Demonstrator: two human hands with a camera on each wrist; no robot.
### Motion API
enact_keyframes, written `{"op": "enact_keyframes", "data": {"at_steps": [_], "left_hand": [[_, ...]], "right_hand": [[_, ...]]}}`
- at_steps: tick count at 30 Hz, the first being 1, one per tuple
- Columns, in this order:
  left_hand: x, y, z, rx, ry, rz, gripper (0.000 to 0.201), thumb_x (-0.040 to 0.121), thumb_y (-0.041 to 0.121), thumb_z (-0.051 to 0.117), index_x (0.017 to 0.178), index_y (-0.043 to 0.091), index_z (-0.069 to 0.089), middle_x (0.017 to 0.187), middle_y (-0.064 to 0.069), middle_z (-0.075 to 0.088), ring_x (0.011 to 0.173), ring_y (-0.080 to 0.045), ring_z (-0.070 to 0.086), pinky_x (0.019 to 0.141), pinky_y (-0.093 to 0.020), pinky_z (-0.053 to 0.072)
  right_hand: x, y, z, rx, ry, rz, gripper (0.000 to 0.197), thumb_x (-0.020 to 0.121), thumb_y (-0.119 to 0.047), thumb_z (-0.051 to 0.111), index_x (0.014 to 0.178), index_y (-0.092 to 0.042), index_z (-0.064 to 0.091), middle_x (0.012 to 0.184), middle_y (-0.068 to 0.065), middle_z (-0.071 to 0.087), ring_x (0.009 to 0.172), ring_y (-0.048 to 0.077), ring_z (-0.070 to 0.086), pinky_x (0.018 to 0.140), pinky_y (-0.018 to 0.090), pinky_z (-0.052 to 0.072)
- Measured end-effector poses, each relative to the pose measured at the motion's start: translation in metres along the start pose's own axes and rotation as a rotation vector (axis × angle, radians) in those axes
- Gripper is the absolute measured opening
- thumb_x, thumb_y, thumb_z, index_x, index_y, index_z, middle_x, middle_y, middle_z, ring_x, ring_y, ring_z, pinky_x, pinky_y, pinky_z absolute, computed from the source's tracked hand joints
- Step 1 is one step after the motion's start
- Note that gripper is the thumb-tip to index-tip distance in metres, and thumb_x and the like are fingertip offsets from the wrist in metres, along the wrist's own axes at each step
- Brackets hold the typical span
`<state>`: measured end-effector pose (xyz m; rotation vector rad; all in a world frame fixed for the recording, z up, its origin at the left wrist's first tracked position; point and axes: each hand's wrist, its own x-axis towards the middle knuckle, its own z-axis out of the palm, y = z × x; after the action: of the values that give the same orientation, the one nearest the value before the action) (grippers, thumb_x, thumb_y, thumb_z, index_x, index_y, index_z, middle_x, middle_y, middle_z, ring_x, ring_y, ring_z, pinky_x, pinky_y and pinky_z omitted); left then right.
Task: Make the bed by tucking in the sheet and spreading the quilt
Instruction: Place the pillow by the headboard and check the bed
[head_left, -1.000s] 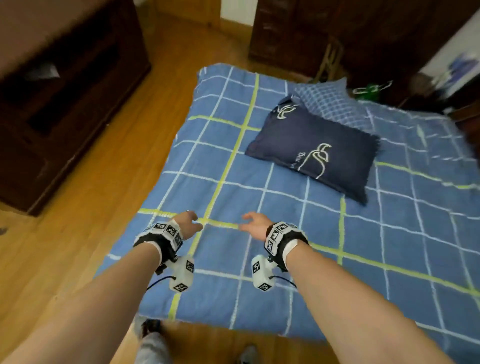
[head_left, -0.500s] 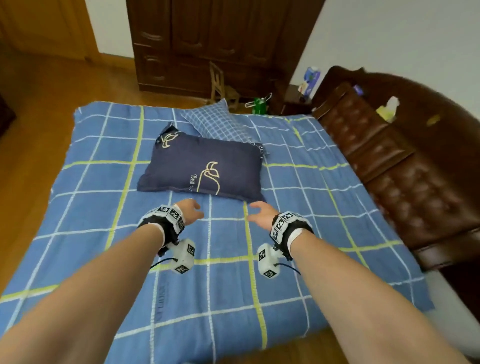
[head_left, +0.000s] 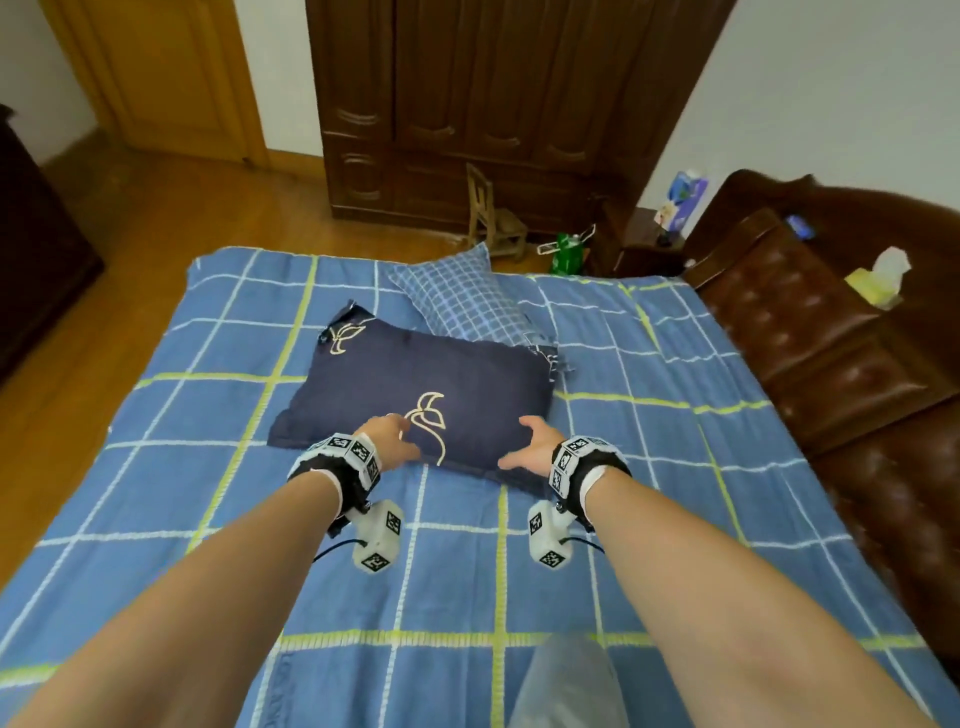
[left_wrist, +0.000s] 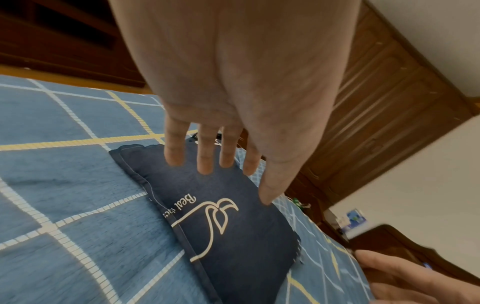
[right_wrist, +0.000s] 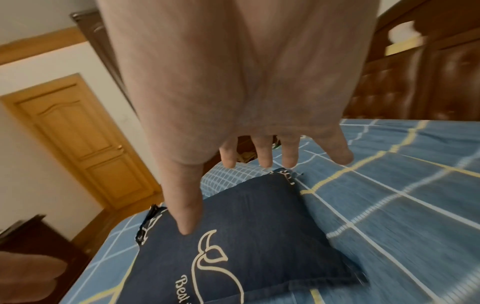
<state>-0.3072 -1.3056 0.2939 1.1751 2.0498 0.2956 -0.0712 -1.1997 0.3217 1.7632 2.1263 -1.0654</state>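
A blue sheet (head_left: 613, 551) with white and yellow grid lines covers the bed. On it lies a dark navy pillow (head_left: 447, 384) with a cream leaf design, also seen in the left wrist view (left_wrist: 233, 222) and the right wrist view (right_wrist: 259, 236). A light blue checked pillow (head_left: 467, 296) lies behind it. My left hand (head_left: 395, 439) hovers over the navy pillow's near left part, fingers straight and spread. My right hand (head_left: 530, 452) hovers at its near right edge, fingers likewise spread. Neither hand holds anything.
A brown leather headboard (head_left: 831, 353) runs along the right side, with a tissue box (head_left: 878, 286) on top. A dark wardrobe (head_left: 493, 104), a small wooden chair (head_left: 488, 218) and a green bottle (head_left: 566, 254) stand beyond the bed. Wooden floor (head_left: 130, 234) lies to the left.
The view has swung right and closer to the pillows. Both hands have moved forward from over the bare sheet to over the navy pillow's near edge.
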Motion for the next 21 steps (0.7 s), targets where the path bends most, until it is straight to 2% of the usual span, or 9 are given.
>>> {"op": "enact_keyframes", "data": {"at_steps": [4, 6, 9, 11, 13, 15, 17, 19, 21], "left_hand": [[0.068, 0.012, 0.007, -0.17, 0.106, -0.162, 0.071, 0.076, 0.033, 0.072, 0.138, 0.015, 0.044, 0.128, -0.011, 0.058, 0.105, -0.028, 0.063, 0.091, -0.038, 0.053], [0.112, 0.017, 0.022, -0.293, 0.178, -0.269, 0.077, 0.079, 0.034, 0.071, 0.145, 0.017, 0.035, 0.135, -0.013, 0.053, 0.11, -0.029, 0.061, 0.095, -0.039, 0.051], [0.179, 0.033, 0.061, -0.426, 0.19, -0.412, 0.084, 0.085, 0.037, 0.068, 0.152, 0.02, 0.019, 0.143, -0.012, 0.047, 0.121, -0.029, 0.055, 0.102, -0.039, 0.045], [0.22, 0.048, 0.086, -0.508, 0.143, -0.477, 0.088, 0.087, 0.037, 0.066, 0.153, 0.027, 0.008, 0.137, -0.007, 0.047, 0.113, -0.027, 0.056, 0.087, -0.041, 0.053], [0.258, 0.056, 0.108, -0.607, 0.127, -0.545, 0.089, 0.085, 0.039, 0.068, 0.15, 0.04, 0.007, 0.131, -0.006, 0.046, 0.102, -0.024, 0.054, 0.071, -0.04, 0.053], [0.29, 0.055, 0.13, -0.723, 0.099, -0.677, 0.097, 0.08, 0.043, 0.071, 0.149, 0.046, 0.002, 0.125, -0.013, 0.054, 0.096, -0.025, 0.059, 0.077, -0.048, 0.054], [0.308, 0.06, 0.151, -0.824, 0.057, -0.755, 0.102, 0.082, 0.044, 0.07, 0.149, 0.046, -0.007, 0.116, -0.013, 0.056, 0.096, -0.03, 0.062, 0.081, -0.051, 0.054], [0.318, 0.069, 0.164, -0.885, 0.058, -0.814, 0.101, 0.082, 0.047, 0.069, 0.148, 0.047, -0.008, 0.12, -0.008, 0.053, 0.109, -0.033, 0.058, 0.073, -0.049, 0.057], [0.334, 0.07, 0.176, -0.887, 0.072, -0.859, 0.098, 0.078, 0.051, 0.071, 0.149, 0.044, 0.005, 0.127, -0.003, 0.049, 0.116, -0.034, 0.053, 0.071, -0.048, 0.057]], "right_hand": [[0.127, -0.014, -0.032, -0.183, -0.035, -0.101, 0.118, 0.063, -0.044, 0.087, 0.154, -0.033, 0.013, 0.159, 0.013, 0.018, 0.142, 0.035, 0.032, 0.113, 0.049, 0.035], [0.205, -0.019, -0.034, -0.285, -0.089, -0.18, 0.125, 0.062, -0.049, 0.086, 0.155, -0.037, 0.003, 0.163, 0.011, -0.003, 0.148, 0.04, 0.015, 0.116, 0.054, 0.025], [0.312, -0.01, -0.018, -0.539, -0.181, -0.206, 0.137, 0.058, -0.061, 0.084, 0.152, -0.041, -0.014, 0.162, 0.008, -0.019, 0.148, 0.045, -0.002, 0.116, 0.062, 0.015], [0.367, 0.003, -0.003, -0.58, -0.209, -0.225, 0.143, 0.053, -0.064, 0.085, 0.15, -0.043, -0.017, 0.162, 0.007, -0.021, 0.147, 0.045, -0.008, 0.114, 0.067, 0.015], [0.413, 0.024, 0.018, -0.554, -0.238, -0.227, 0.146, 0.046, -0.063, 0.087, 0.148, -0.046, -0.016, 0.163, 0.006, -0.012, 0.148, 0.043, -0.005, 0.11, 0.071, 0.018], [0.446, 0.055, 0.048, -0.533, -0.336, -0.201, 0.149, 0.033, -0.066, 0.086, 0.143, -0.05, -0.013, 0.159, 0.012, 0.016, 0.145, 0.042, 0.018, 0.107, 0.07, 0.024], [0.471, 0.087, 0.081, -0.434, -0.439, -0.168, 0.142, 0.021, -0.068, 0.079, 0.134, -0.053, -0.004, 0.143, 0.015, 0.045, 0.128, 0.042, 0.047, 0.105, 0.067, 0.033], [0.481, 0.098, 0.095, -0.366, -0.481, -0.187, 0.129, 0.036, -0.062, 0.082, 0.137, -0.045, 0.003, 0.133, 0.015, 0.055, 0.119, 0.041, 0.056, 0.103, 0.061, 0.04], [0.481, 0.1, 0.091, -0.328, -0.506, -0.212, 0.112, 0.06, -0.05, 0.085, 0.145, -0.034, 0.013, 0.134, 0.016, 0.055, 0.119, 0.038, 0.057, 0.104, 0.053, 0.043]]}}
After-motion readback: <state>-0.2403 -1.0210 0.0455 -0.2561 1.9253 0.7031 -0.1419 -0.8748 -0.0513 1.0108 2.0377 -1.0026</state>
